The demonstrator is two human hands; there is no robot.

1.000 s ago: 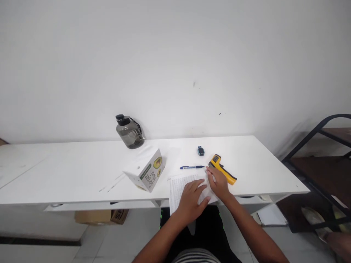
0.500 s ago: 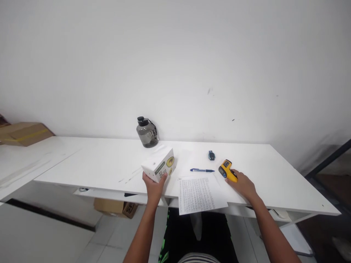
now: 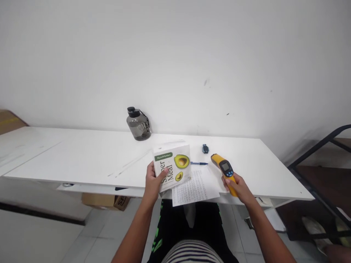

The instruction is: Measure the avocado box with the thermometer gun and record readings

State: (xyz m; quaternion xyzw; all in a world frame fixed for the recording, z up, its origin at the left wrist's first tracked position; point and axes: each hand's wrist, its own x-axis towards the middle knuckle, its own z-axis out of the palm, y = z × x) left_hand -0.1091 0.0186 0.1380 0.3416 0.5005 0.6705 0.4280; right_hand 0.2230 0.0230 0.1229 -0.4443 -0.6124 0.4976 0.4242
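My left hand grips a white box with avocado pictures and the words "Super Meal", its printed face turned toward me. In my right hand is a yellow and black infrared thermometer, held by its handle with the small screen facing up. Beneath and beside the box lies a printed sheet of paper, partly covered by it. A blue pen shows just right of the box, its left end hidden. Behind it rests a dark wristwatch.
A large grey water bottle with a black lid stands near the wall on the white table. Below the table's front edge is a cardboard box. Another cardboard box sits far left. A dark metal rack stands at right.
The white box has turned so its printed face points toward me, and it has moved right over the paper. My right hand has lifted the thermometer and turned its screen upward. The view has shifted slightly.
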